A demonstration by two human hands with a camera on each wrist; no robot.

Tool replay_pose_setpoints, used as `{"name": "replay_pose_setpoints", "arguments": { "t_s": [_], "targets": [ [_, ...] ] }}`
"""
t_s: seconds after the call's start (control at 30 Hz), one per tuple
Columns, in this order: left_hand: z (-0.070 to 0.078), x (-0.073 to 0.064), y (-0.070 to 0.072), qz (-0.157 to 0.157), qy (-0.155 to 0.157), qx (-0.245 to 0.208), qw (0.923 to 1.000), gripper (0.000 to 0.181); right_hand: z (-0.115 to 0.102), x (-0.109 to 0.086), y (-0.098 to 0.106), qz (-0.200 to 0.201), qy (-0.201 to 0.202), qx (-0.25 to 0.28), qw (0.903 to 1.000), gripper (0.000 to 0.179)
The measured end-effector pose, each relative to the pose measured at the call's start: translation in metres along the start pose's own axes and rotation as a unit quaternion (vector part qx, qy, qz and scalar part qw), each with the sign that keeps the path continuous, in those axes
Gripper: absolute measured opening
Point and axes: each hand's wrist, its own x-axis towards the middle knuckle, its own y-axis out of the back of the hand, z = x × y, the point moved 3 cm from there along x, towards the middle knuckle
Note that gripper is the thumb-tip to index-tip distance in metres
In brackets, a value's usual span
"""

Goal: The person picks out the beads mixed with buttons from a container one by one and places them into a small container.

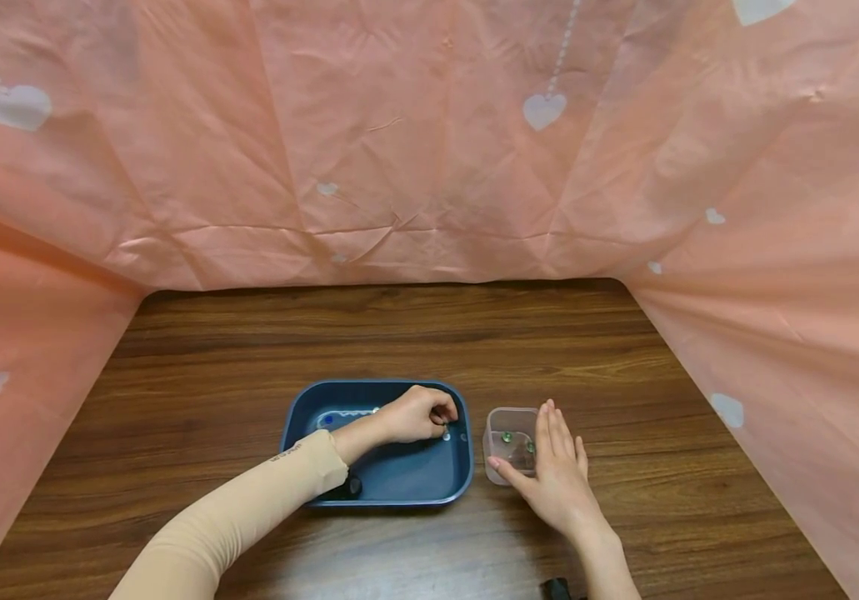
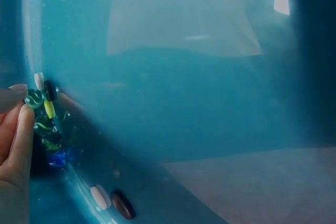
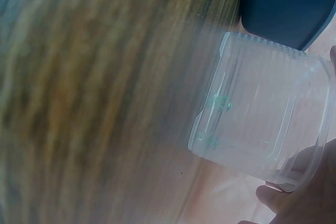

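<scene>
The left hand [image 1: 416, 415] is placed inside the blue tray [image 1: 414, 482], near its right side; its grip is brought together, thumb to fingertips, with a green marble [image 2: 34, 98] pinched at the tips; further green marbles [image 2: 51, 140], a yellow piece [image 2: 49, 109] and a blue piece [image 2: 56, 158] are seen just beside the fingers in the left wrist view; a white piece [image 2: 100, 196] is seen lower in that view.

The right hand [image 1: 560, 481] is laid against the clear box [image 1: 515, 421], right of the tray; its grip is spread, the fingers straight along the right side, the thumb extended across the near side; the box is touched at its rim; two marbles [image 1: 506, 437] are contained in it, green, set apart.

Both containers are supported by the wooden desk [image 1: 564, 342]; the desk is bordered by a pink sheet [image 1: 429, 150] marked with white hearts [image 1: 545, 112].
</scene>
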Motion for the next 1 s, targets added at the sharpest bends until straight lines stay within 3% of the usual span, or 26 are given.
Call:
{"name": "replay_pose_setpoints", "arguments": {
  "t_s": [0.47,1.0],
  "targets": [
    [0.0027,0.0,-0.0042,-0.032,-0.047,0.082,0.995,0.019,0.0,-0.001,0.0004,-0.003,-0.004,0.001,1.0,0.109],
    [0.0048,-0.0013,-0.0025,-0.042,-0.037,0.05,0.9972,0.018,0.0006,-0.0011,-0.0005,-0.004,-0.002,0.003,1.0,0.11]
  ]
}}
